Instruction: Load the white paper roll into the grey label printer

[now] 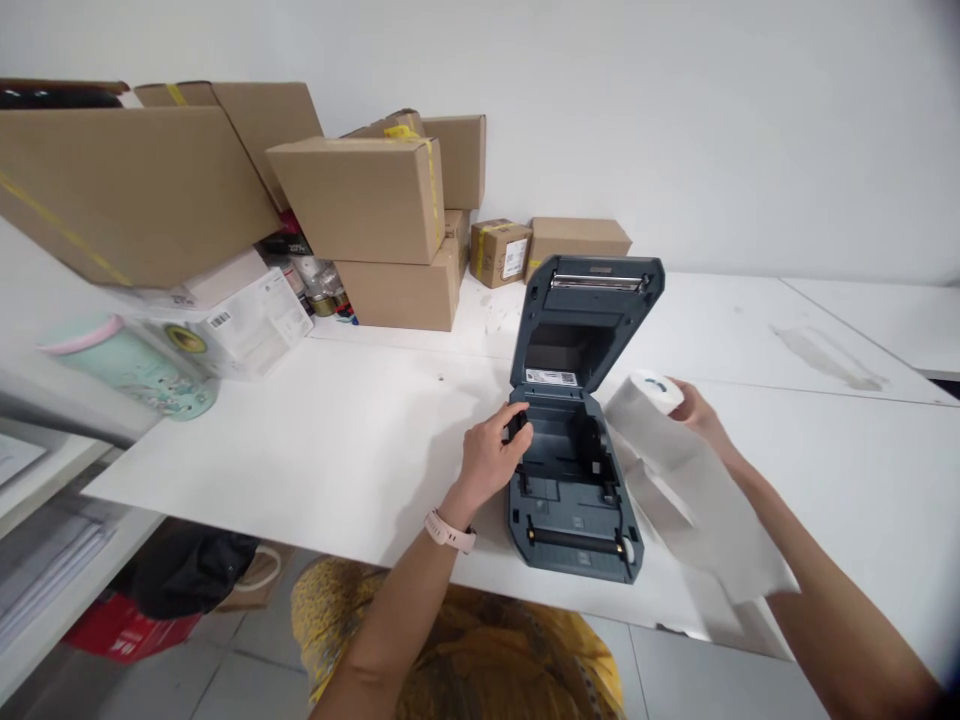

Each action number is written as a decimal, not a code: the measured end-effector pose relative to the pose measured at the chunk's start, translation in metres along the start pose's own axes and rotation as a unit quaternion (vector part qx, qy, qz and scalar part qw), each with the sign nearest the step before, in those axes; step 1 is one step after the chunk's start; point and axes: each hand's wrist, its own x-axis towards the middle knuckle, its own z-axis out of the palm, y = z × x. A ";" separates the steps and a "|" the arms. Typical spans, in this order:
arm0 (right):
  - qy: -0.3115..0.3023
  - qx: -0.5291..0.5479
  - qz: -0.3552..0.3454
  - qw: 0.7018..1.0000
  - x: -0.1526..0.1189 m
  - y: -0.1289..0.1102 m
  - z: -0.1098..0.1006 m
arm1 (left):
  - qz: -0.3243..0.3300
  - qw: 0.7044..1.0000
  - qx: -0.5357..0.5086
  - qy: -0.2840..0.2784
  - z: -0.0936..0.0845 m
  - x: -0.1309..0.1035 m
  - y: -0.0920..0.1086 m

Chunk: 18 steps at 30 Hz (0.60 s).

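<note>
A dark grey label printer (551, 545) stands on the table with its lid (574, 318) raised, so the paper bay and the black roller (576, 541) show. My left hand (495, 448) grips the left rim of the bay, thumb and fingers bent over the edge; what the fingertips press inside is partly hidden. To the right of the printer, my right hand (697, 412) holds a roll of white label paper (651, 392), its fingers behind the far end of the roll. A long loose strip (694, 490) hangs from the roll towards the table's front edge.
Cardboard boxes (360, 200) are stacked at the back left, with a smaller taped box (499, 255) behind the printer. A mint-green tumbler (135, 370) stands near the left edge beside a white box (247, 320). Shelves (45, 470) with papers are at lower left.
</note>
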 end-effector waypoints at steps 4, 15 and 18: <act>0.003 0.001 0.082 0.997 -0.011 0.014 0.015 | 0.001 1.000 0.002 -0.001 0.000 0.000 -0.001; 0.061 0.121 0.152 0.979 -0.056 0.018 0.007 | -0.001 1.000 -0.011 -0.017 -0.001 0.000 -0.001; 0.002 0.124 0.204 0.971 -0.096 0.004 -0.002 | 0.001 1.000 -0.018 -0.024 -0.001 0.000 0.000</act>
